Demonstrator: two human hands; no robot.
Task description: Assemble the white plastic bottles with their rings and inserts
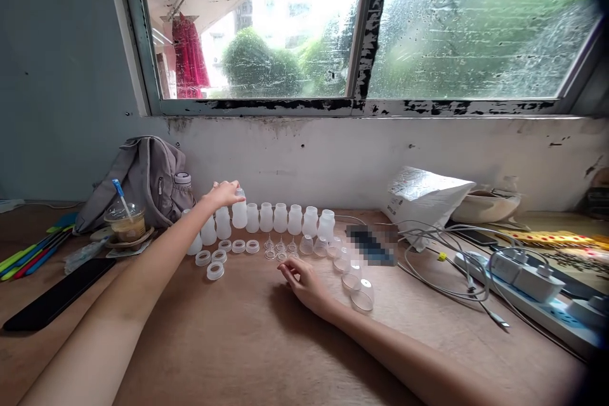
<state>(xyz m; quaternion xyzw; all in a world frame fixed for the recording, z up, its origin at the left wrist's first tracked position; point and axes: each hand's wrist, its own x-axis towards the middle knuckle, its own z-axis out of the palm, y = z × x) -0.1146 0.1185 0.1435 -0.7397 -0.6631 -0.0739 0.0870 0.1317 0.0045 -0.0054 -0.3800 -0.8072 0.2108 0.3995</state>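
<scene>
Several frosted bottles (280,218) stand in a row across the back of the table. My left hand (225,193) grips one bottle (240,215) by its top, at the left part of the row. In front of the row lie several white rings (215,271), and right of them several clear nipples (280,247). Clear domed caps (362,295) curve toward the front right. My right hand (301,280) rests near the nipples with its fingers curled; whether they hold anything small is hidden.
A grey backpack (147,171), a drink cup (126,221), pens (35,257) and a black case (59,294) lie left. At the right are a silvery bag (423,200), coiled cables (442,285) and a power strip (528,304). A window is behind.
</scene>
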